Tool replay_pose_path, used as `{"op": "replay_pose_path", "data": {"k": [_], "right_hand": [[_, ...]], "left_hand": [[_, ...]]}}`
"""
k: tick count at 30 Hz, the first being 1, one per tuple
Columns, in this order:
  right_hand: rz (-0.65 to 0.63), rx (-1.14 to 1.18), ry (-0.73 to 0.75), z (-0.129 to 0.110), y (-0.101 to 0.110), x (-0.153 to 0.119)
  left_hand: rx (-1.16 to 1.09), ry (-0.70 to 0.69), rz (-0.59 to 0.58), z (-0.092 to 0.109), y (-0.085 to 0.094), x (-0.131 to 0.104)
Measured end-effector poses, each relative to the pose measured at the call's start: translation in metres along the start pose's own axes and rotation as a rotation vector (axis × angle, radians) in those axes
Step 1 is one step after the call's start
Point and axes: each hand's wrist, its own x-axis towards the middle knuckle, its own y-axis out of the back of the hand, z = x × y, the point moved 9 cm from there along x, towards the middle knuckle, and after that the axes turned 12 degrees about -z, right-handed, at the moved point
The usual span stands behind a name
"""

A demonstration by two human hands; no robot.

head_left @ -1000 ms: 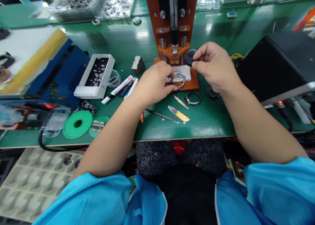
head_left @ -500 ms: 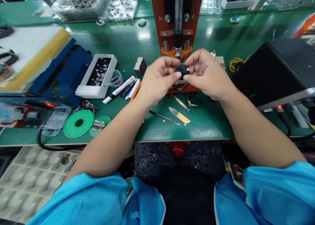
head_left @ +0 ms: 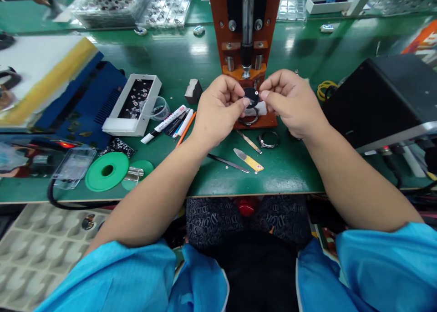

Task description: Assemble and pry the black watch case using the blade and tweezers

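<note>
My left hand [head_left: 220,109] pinches a thin round black disc [head_left: 251,96] between thumb and fingers, in front of the orange press [head_left: 246,70]. A small pale round dot sits on the disc's right part. Just right of the disc, my right hand [head_left: 292,103] is closed in a pinch, its fingertips slightly apart from the disc; whatever is between them, if anything, is too small to make out. Under the disc a dark ring-shaped case [head_left: 251,123] lies at the press base. A second ring-shaped case [head_left: 269,140] lies on the green table nearer me.
A yellow-handled blade [head_left: 249,160], tweezers [head_left: 228,163] and a small knife [head_left: 250,141] lie before me. To the left are pens [head_left: 167,125], a white parts box [head_left: 131,104], a clear cup [head_left: 160,109] and a green reel [head_left: 107,171]. A black machine [head_left: 372,102] stands right.
My right hand has drawn off the disc's edge, a little to the right, fingers still pinched. The disc stays in my left hand, and more of its face shows.
</note>
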Motion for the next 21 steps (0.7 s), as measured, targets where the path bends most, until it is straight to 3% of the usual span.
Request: {"op": "replay_pose_path", "data": {"k": [9, 21], "right_hand": [[0.022, -0.134, 0.033, 0.001, 0.002, -0.001], [0.059, -0.250, -0.018, -0.003, 0.002, -0.003]], "left_hand": [[0.281, -0.044, 0.021, 0.020, -0.001, -0.009], [0.342, -0.085, -0.005, 0.027, -0.003, -0.011]]}}
